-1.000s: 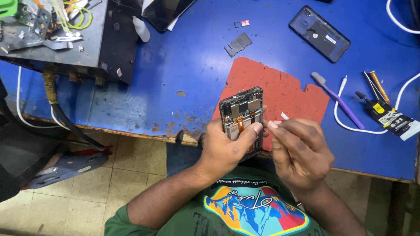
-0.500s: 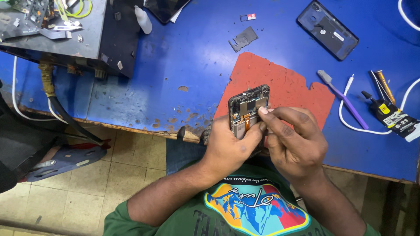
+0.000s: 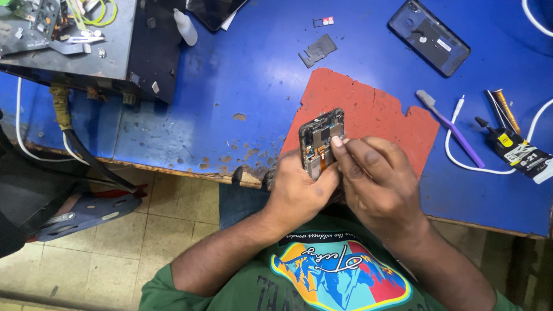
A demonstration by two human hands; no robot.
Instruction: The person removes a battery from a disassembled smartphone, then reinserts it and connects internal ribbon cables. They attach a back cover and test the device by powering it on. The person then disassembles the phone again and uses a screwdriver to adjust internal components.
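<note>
Both hands meet over the red mat (image 3: 380,109): the left hand (image 3: 299,193) grips the opened phone (image 3: 321,141), the right hand (image 3: 377,181) curls, fingertips (image 3: 337,141) pressing its circuitry.

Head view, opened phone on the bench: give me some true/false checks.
1. The left hand holds the opened phone upright at its lower end. True.
2. The right hand rests flat on the table, away from the phone. False: its fingers touch the phone's exposed inside.
3. The phone is over a red mat on a blue table. True.
4. A dark back cover lies on the red mat. False: it lies on the blue table, beyond the mat.
5. A purple-handled brush lies right of the mat. True.
</note>
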